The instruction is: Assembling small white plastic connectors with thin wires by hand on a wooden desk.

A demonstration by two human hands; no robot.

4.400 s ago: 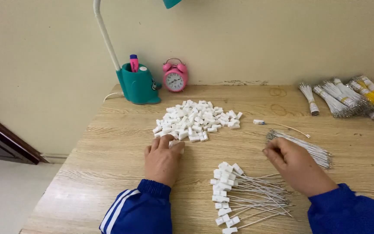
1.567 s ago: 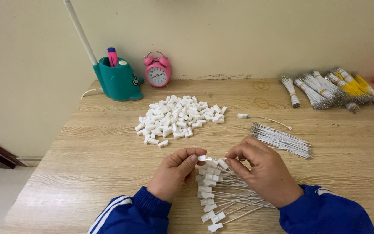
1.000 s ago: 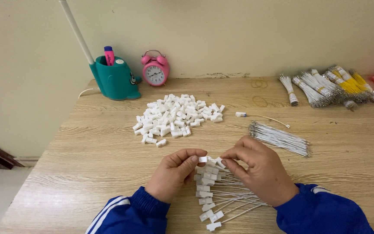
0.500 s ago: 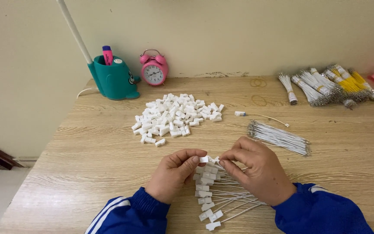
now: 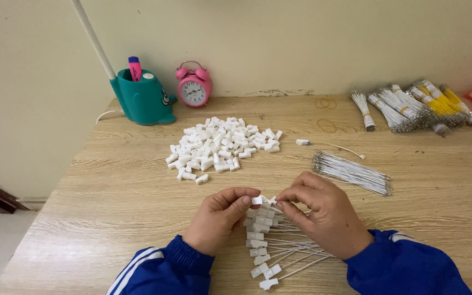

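A pale wooden table (image 5: 110, 207) with a wavy grain fills the view, pushed against a cream wall (image 5: 301, 38). At its far left stands a teal desk-lamp base (image 5: 143, 101) shaped like a small whale, with a pink marker (image 5: 135, 68) stuck in its top and a white lamp stalk (image 5: 91, 38) rising out of view, and just beside it a pink twin-bell alarm clock (image 5: 194, 84). At the far right lie bundles of wires (image 5: 411, 106), some banded in yellow. In the middle of the table sits a loose heap of small white plastic blocks (image 5: 219, 146), and to its right a flat sheaf of thin white wires (image 5: 350, 172), with one finished piece (image 5: 326, 146) lying alone between sheaf and heap. Near the front edge, between two blue sleeves with white stripes, a fanned row of assembled pieces (image 5: 271, 248) lies with the white blocks stacked on the left and the wires trailing right. Above that row the left hand (image 5: 219, 218) is curled, thumb and forefinger pinched on a small white block (image 5: 257, 200), a squat rectangular bit of plastic held just off the table. The right hand (image 5: 323, 216) is likewise curled, its fingertips closed on a thin white wire (image 5: 273, 202) whose end meets the block, most of its length hidden under the hand
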